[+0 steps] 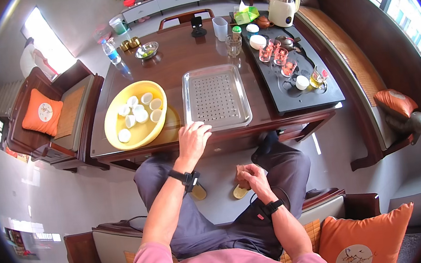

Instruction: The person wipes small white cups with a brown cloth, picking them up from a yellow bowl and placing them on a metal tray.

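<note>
A rectangular metal tray with a perforated middle lies flat on the dark wooden table. At its near left corner is my left hand, the fingers bent together over the rim. My right hand is above my lap, apart from the table, with its fingers curled closed; what they hold, if anything, is hard to make out. Left of the tray, a yellow basin holds several small white cups in shallow liquid, some upright and some tipped over.
A black tea tray on the right carries red-patterned glasses, a white cup and a cream kettle. Behind stand a metal bowl, a water bottle and a phone stand. A person is at the far left.
</note>
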{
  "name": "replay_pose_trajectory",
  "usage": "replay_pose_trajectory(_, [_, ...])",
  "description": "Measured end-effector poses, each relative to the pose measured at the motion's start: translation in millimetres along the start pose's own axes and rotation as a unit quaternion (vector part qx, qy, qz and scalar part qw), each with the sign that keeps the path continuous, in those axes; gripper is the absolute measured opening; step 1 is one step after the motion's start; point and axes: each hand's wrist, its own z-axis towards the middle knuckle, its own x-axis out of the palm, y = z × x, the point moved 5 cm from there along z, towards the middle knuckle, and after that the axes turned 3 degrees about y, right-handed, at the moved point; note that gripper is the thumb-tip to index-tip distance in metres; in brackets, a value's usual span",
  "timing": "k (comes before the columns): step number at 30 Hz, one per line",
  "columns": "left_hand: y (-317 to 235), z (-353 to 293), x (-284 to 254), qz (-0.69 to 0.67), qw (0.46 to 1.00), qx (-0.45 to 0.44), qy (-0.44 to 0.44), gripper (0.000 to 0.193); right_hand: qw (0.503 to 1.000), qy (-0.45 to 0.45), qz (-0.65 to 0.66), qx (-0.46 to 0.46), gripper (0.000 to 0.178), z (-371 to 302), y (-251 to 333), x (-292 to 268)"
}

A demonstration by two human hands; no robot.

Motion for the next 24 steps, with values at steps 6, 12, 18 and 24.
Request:
replay_pose_trajectory(6, [-8, 22, 4, 0.003, 1.0, 0.008, 0.021, 0.018, 1.0, -0.011, -0.01, -0.02, 0.02, 0, -5, -2])
replay_pose_trajectory(12, [-5, 29, 11, -0.029, 0.997, 0.065, 0.041, 0.038, 1.0, 0.001, -0.012, -0.024, 0.018, 7, -10, -7])
replay_pose_trajectory(18, [-10, 21, 9, -0.029, 0.995, 0.068, 0.062, 0.04, 0.998, -0.002, -0.038, -0.046, 0.015, 6, -12, -5])
replay_pose_trajectory(24, [-8, 26, 6, -0.076, 0.993, 0.06, 0.07, 0.04, 0.999, 0.009, -0.004, -0.039, 0.014, 9, -10, -1])
